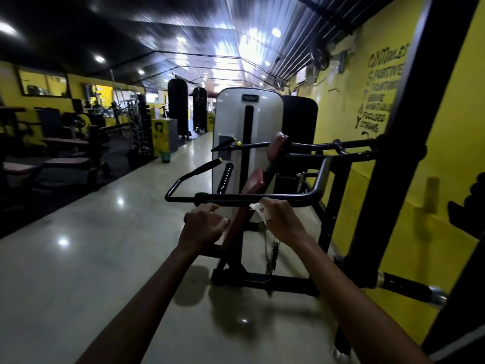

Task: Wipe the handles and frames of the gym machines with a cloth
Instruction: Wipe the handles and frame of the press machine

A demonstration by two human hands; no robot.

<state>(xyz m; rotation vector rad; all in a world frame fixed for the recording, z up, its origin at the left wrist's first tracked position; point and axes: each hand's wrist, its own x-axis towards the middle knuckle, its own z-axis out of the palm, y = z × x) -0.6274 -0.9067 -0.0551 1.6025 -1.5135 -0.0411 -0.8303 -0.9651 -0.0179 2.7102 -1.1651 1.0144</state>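
A gym machine stands in front of me with a black handle bar (236, 197) running across at hand height and a white weight-stack cover (231, 132) behind it. Maroon pads (256, 181) sit between the two. My right hand (280, 219) is just below the bar and grips a small white cloth (258, 210) that touches the bar's underside. My left hand (203, 225) hovers below the bar with fingers loosely curled, near the edge of a maroon pad; a pale scrap shows by its thumb.
A tall black frame post (393, 153) rises close on the right against the yellow wall (341, 122). Benches (65, 164) and racks line the left side. A polished floor aisle (105, 245) runs ahead past a green bin (164, 156).
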